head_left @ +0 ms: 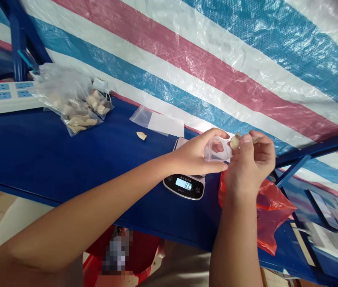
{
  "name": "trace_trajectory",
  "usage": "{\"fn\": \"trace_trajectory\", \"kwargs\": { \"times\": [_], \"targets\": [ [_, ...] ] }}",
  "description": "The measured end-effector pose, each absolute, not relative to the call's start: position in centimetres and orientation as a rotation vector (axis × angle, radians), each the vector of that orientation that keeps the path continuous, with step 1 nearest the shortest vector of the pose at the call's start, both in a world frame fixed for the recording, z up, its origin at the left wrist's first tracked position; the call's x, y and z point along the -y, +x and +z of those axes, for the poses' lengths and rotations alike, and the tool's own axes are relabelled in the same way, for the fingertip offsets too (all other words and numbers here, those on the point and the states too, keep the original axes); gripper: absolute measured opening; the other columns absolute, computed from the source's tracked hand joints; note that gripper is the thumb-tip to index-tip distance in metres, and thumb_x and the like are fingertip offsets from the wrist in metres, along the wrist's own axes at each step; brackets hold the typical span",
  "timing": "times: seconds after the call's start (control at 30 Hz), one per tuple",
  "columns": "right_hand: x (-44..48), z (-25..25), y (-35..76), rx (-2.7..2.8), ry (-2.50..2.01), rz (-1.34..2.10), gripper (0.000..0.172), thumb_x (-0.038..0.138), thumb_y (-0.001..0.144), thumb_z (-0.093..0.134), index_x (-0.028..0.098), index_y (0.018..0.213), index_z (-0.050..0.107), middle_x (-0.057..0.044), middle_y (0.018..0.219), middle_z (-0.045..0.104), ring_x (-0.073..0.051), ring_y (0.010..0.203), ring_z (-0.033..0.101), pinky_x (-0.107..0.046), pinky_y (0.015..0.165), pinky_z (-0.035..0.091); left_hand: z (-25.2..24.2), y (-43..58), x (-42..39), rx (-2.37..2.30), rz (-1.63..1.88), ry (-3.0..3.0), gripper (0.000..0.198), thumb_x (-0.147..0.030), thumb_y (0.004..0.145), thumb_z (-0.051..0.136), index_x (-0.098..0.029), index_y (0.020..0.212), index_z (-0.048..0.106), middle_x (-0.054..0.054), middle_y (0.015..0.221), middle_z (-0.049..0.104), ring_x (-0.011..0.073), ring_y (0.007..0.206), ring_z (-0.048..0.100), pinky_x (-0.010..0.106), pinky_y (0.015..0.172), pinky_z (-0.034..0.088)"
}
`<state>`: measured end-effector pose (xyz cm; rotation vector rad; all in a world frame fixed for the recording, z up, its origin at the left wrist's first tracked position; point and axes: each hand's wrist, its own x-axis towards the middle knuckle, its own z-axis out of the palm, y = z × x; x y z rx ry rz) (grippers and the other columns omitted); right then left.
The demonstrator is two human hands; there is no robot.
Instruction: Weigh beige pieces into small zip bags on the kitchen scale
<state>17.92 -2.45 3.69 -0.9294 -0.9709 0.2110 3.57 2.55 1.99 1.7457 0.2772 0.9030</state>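
My left hand [207, 153] is closed around a small clear plastic bag [221, 149], its mouth facing right. Between the thumb and fingers of my right hand [251, 159] are pale beige dried pieces [235, 142], right at the bag's mouth. Below my left hand lies a kitchen scale [183, 186], partly covered by that hand, with a lit display that seems to read 8.3. A single dried piece [141, 136] rests on the blue table left of the scale. Behind it are a flat zip bag [141, 115] and a white paper [167, 124].
Filled clear bags of dried pieces [81, 115] sit at the left, beside a white power strip [10, 97]. A red plastic bag [272, 215] lies under and right of my right forearm. Striped sheeting [169, 52] hangs behind the blue table [37, 155]. A phone [324, 209] is at far right.
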Motion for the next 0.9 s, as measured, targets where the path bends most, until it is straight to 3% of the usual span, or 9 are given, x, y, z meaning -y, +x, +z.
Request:
{"fn": "trace_trajectory", "kwargs": {
  "times": [0.17,0.37,0.57,0.73,0.9],
  "targets": [
    [3.6,4.7,18.1,1.003,-0.781,0.182,0.025,0.03,0.08,0.087,0.023,0.096,0.07,0.004,0.093,0.061,-0.011,0.082,0.063,-0.032,0.086,0.057,2.7,3.7,-1.4,-0.123,0.891,1.575,0.066,-0.036,0.08,0.083,-0.027,0.136,0.049,0.009,0.122,0.065,0.0254,0.115,0.066,0.043,0.099,0.054],
    [4.6,5.1,17.9,1.257,-0.826,0.136,0.026,0.024,0.081,0.087,0.023,0.104,0.074,0.001,0.092,0.067,-0.014,0.079,0.063,-0.032,0.079,0.057,1.9,4.0,-0.7,-0.134,0.914,1.546,0.068,-0.038,0.081,0.084,-0.027,0.138,0.047,0.01,0.125,0.065,0.0238,0.113,0.066,0.042,0.098,0.053],
    [4.6,4.4,18.3,1.339,-0.884,0.119,0.017,0.029,0.094,0.068,0.023,0.106,0.078,-0.004,0.091,0.071,-0.021,0.085,0.069,-0.048,0.097,0.056,1.8,3.9,-0.7,-0.188,0.895,1.539,0.064,-0.035,0.084,0.081,-0.026,0.138,0.047,0.011,0.129,0.063,0.0224,0.114,0.065,0.042,0.099,0.053],
    [5.2,4.7,18.7,1.629,-0.928,0.232,0.027,0.023,0.086,0.06,0.025,0.103,0.081,-0.006,0.098,0.076,-0.031,0.118,0.064,-0.054,0.112,0.045,3.0,2.8,-1.4,-0.189,0.762,1.374,0.06,-0.028,0.082,0.079,-0.026,0.134,0.048,0.006,0.109,0.066,0.0209,0.109,0.067,0.038,0.094,0.055],
    [5.6,5.1,18.3,1.814,-1.033,0.09,0.016,0.016,0.091,0.069,0.029,0.096,0.077,-0.001,0.095,0.077,-0.028,0.114,0.068,-0.052,0.114,0.044,2.8,1.9,-3.1,-0.162,0.611,1.22,0.06,-0.021,0.078,0.077,-0.024,0.133,0.054,0.004,0.101,0.068,0.0182,0.095,0.069,0.035,0.087,0.054]
  ]
}}
